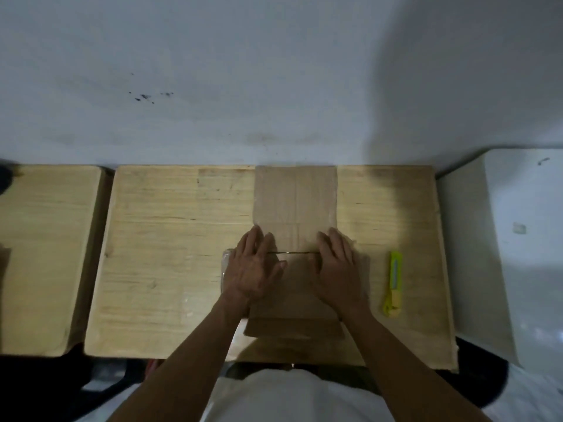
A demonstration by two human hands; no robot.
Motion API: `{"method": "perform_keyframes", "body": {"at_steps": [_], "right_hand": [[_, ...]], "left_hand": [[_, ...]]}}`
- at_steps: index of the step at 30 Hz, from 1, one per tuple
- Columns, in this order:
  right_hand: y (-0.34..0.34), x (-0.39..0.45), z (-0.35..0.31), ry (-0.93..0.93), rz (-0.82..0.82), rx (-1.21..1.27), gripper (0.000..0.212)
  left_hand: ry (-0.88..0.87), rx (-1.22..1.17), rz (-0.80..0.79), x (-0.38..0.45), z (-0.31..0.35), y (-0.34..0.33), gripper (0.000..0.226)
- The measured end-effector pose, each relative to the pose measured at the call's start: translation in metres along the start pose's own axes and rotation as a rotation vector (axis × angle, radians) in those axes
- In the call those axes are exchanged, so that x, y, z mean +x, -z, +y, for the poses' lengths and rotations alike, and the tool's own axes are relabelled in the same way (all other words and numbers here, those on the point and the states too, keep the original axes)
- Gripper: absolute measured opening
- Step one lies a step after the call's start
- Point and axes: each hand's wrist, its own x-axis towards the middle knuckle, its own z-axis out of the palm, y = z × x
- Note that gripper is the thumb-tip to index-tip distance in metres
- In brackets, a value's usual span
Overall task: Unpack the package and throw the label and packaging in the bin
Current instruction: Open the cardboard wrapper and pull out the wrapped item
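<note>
A brown cardboard box [295, 202] lies on the wooden table [170, 239], its far flap spread flat towards the wall. My left hand [254, 266] and my right hand [336, 266] both rest palm down on the box's top, fingers spread, either side of a dark slit between the flaps. Clear plastic wrapping [226, 263] shows at the box's left side, under my left hand. The box's near flap [294, 327] lies flat towards me.
A yellow-green utility knife [394, 284] lies on the table right of the box. A second wooden table [45, 254] stands at the left, a white unit [502, 239] at the right, a grey wall behind.
</note>
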Motion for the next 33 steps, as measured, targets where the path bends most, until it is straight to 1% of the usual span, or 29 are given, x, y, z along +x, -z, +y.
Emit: {"method": "perform_keyframes", "body": {"at_steps": [3,7,10,12,19,24,28,33], "right_hand": [[-0.005,-0.015,0.001,0.046,-0.05,-0.093,0.059],[-0.007,-0.044,0.003,0.037,-0.022,-0.133,0.068],[-0.013,-0.073,0.007,-0.01,-0.063,-0.181,0.075],[-0.021,-0.091,0.014,-0.045,-0.087,-0.192,0.077],[-0.046,-0.119,0.024,-0.003,0.012,-0.305,0.072],[-0.057,-0.124,0.035,0.034,0.06,-0.354,0.07],[-0.062,-0.124,0.043,0.066,0.088,-0.374,0.071],[-0.065,-0.126,0.044,-0.002,0.151,-0.317,0.074]], "left_hand": [[-0.021,0.062,0.031,-0.018,-0.004,-0.012,0.088],[-0.094,0.101,0.054,-0.047,-0.005,-0.033,0.086],[-0.053,0.111,0.02,-0.071,0.0,-0.046,0.088],[-0.02,0.114,0.028,-0.085,0.0,-0.057,0.089],[-0.017,0.149,0.101,-0.099,-0.015,-0.083,0.091],[0.028,0.169,0.103,-0.103,-0.022,-0.091,0.091],[0.079,0.11,0.165,-0.108,-0.026,-0.099,0.091],[0.121,0.061,0.257,-0.113,-0.027,-0.109,0.101]]}}
